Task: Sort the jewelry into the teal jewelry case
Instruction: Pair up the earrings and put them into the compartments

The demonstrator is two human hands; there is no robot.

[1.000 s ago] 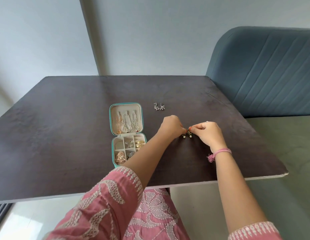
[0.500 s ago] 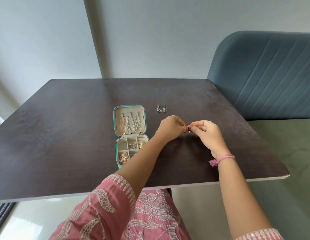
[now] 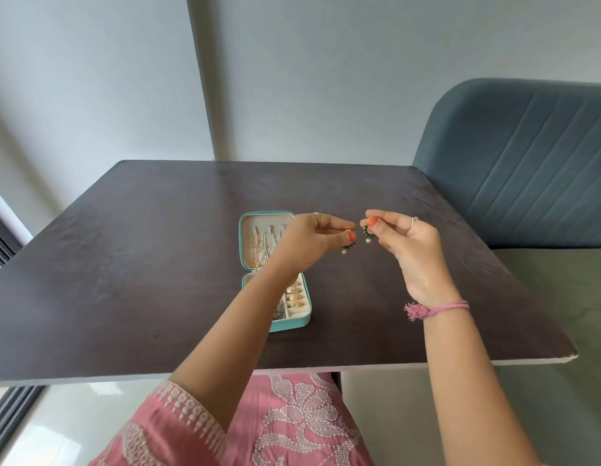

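The left hand (image 3: 312, 242) is raised above the table (image 3: 124, 264), its thumb and fingertips pinched together on 1 small earring (image 3: 345, 247), whose pale bead hangs just below the thumb. The right hand (image 3: 406, 250) is raised at about the same height, a short gap to the right of the left one, and pinches a 2nd earring (image 3: 368, 234) between thumb and forefinger; its pale bead dangles just below that pinch. The 2 earrings are near each other but apart, each hanging in the air from its own hand.

The teal case (image 3: 278, 270) lies open on the table below and to the left of the left hand's grip, partly hidden by the left wrist and forearm. Its lid lies back on the far side, with gold chains (image 3: 258, 247) against the pale lining. The near half is split into small compartments; gold rings (image 3: 294, 297) sit in the slots on the right side, and a dark, sparkly piece (image 3: 279, 313) shows in a compartment beside the forearm. The other compartments are covered by the arm.

A ring shows on a finger of each hand. A pink thread band (image 3: 437, 309) circles the right wrist, below the right grip. To the right of both hands, past the table's edge, stands a blue padded seat (image 3: 527, 163).
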